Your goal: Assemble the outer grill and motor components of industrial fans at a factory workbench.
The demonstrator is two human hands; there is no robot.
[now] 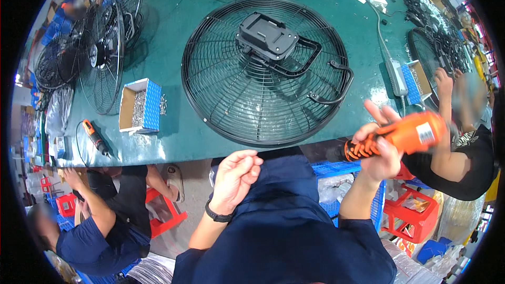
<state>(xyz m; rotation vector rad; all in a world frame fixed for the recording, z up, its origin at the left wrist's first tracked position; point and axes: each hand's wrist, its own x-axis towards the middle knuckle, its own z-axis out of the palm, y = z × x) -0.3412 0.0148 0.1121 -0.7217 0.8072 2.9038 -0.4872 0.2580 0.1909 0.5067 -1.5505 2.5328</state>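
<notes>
My right hand is wrapped around an orange-and-black power screwdriver with a pale label, held over the table's front edge at the right. Some of its fingers stick out, and motion blurs the tool. My left hand, a black band at its wrist, is closed with thumb and fingers together in front of the table edge; anything inside it is hidden. Beyond both hands a round black fan guard lies flat on the green table. On it sit a dark grey housing and a black curved handle.
Left on the table stand a box of screws, a corded orange screwdriver and upright fan guards. A second screw box and a white power strip lie right. Co-workers sit at both sides, near red stools.
</notes>
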